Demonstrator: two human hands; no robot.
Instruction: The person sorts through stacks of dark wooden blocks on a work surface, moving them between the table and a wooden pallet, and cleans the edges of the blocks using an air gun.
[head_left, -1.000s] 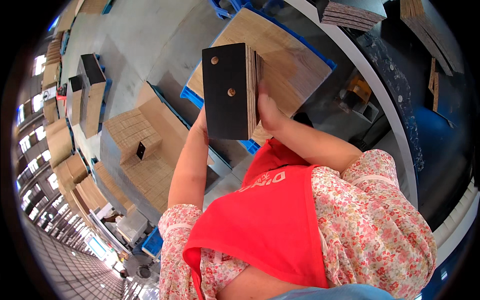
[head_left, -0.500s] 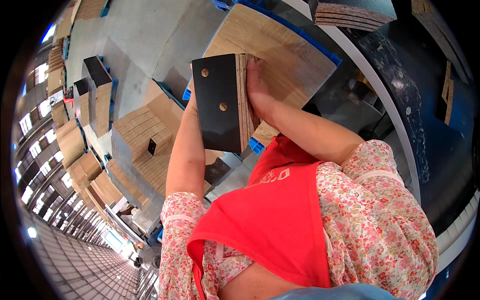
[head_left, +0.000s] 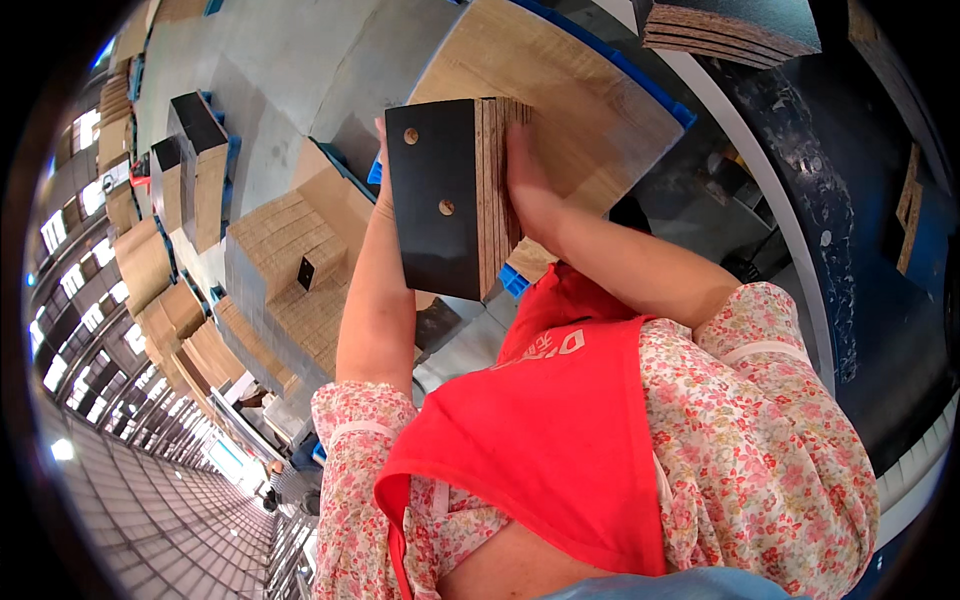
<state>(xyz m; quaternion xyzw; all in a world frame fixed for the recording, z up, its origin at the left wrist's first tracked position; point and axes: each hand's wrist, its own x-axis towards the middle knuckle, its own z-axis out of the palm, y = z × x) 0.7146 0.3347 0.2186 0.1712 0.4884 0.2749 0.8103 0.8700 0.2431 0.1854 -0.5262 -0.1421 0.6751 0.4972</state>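
Between my two hands, a stack of particle boards [head_left: 435,225] is held up in front of me. Its facing board is black with two round holes, and the brown chip edges show along the right side. My left hand [head_left: 383,175] grips the left side, most of its fingers hidden behind the stack. Against the right side presses my right hand [head_left: 527,185], its fingertips partly out of sight. Beyond the stack lies a pile topped with a wood-grain board [head_left: 600,130], on a blue pallet [head_left: 655,90].
At the right, a dark worktop [head_left: 800,180] with a pale curved edge [head_left: 770,160] carries a stack of dark boards [head_left: 730,35]. To the left stand wood-coloured board piles [head_left: 290,250] and black-topped stacks [head_left: 200,150] on the grey floor [head_left: 290,70].
The held stack has risen slightly in the picture and turned a little, showing more of its chip edges. My right hand lies flatter along its side. The surroundings have shifted slightly.
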